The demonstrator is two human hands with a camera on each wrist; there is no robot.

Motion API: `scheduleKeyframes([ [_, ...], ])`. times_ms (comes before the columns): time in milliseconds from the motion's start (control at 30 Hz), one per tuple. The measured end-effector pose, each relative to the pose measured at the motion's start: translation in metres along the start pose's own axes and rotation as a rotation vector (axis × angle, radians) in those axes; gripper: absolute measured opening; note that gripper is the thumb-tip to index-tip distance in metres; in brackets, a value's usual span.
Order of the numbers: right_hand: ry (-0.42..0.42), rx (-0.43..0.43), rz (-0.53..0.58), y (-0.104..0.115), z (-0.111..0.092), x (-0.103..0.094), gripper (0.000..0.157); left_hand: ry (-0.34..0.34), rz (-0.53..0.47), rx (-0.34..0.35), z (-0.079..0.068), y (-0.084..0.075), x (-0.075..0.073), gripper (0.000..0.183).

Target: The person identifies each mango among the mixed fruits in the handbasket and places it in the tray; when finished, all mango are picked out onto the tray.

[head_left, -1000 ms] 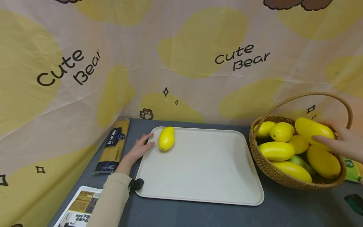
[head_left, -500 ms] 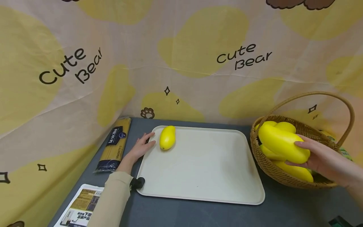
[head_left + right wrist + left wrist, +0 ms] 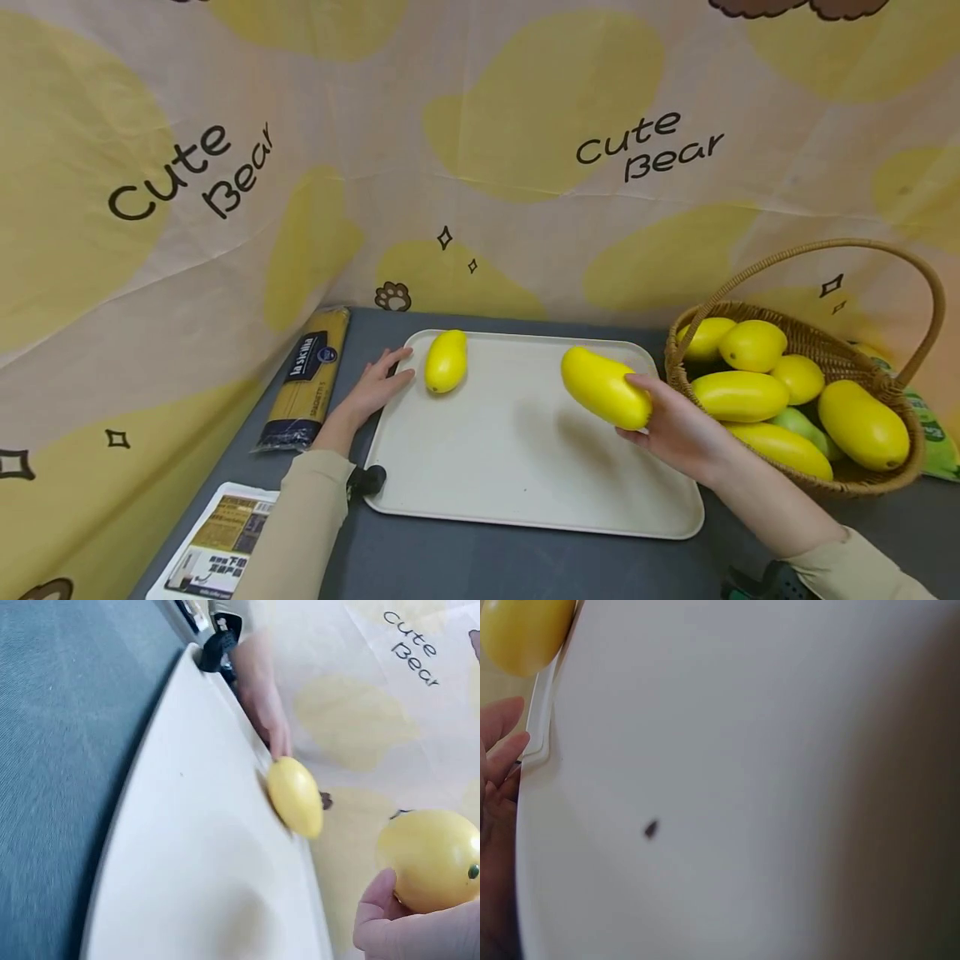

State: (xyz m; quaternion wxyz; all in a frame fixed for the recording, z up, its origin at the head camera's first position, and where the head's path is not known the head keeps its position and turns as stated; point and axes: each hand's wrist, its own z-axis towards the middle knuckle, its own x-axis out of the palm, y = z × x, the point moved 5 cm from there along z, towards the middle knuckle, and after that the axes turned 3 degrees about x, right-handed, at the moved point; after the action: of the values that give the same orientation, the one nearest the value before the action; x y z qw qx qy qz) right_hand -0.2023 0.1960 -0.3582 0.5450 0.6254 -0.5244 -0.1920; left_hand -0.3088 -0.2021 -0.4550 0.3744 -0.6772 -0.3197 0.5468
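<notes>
My right hand (image 3: 678, 429) grips a yellow mango (image 3: 603, 387) by its near end and holds it above the right half of the white tray (image 3: 495, 467), where its shadow falls. In the right wrist view the thumb presses the side of this mango (image 3: 427, 859). My left hand (image 3: 371, 392) rests at the tray's left rim with its fingers loosely spread. Just beside those fingertips, a second mango (image 3: 446, 361) lies on the tray's back left corner. The left wrist view catches that mango (image 3: 525, 634) at its upper left, with part of the left hand (image 3: 499, 765) below.
A wicker basket (image 3: 693, 404) with a tall handle stands right of the tray, holding several yellow fruits and a green one. A spaghetti pack (image 3: 303, 383) lies left of the tray, with a printed package (image 3: 221, 542) nearer. A patterned cloth (image 3: 510, 125) hangs behind the table.
My right hand has taken hold of a mango in the basket, lifted it out and carried it left over the tray. The left hand has stayed at the tray's rim.
</notes>
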Motion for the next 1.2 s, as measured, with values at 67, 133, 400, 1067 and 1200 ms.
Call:
scheduleKeyframes([
  [67,-0.003,0.003,0.034,-0.008,0.016,0.007,0.034,-0.001,0.004,-0.001,0.0,0.0,0.0,0.059],
  [133,-0.016,0.011,0.072,-0.016,0.032,0.012,0.034,-0.002,0.01,0.001,0.0,0.0,0.0,0.059],
  [400,-0.134,0.033,0.149,-0.038,0.087,0.021,0.052,-0.002,0.0,0.001,-0.001,0.001,0.001,0.058],
  [1067,-0.336,-0.018,-0.096,-0.042,0.15,0.028,0.073,-0.01,0.006,0.004,0.0,0.003,0.0,0.058],
  [1200,-0.363,-0.004,-0.131,-0.04,0.156,0.031,0.066,-0.011,0.004,0.002,-0.001,0.003,-0.001,0.057],
])
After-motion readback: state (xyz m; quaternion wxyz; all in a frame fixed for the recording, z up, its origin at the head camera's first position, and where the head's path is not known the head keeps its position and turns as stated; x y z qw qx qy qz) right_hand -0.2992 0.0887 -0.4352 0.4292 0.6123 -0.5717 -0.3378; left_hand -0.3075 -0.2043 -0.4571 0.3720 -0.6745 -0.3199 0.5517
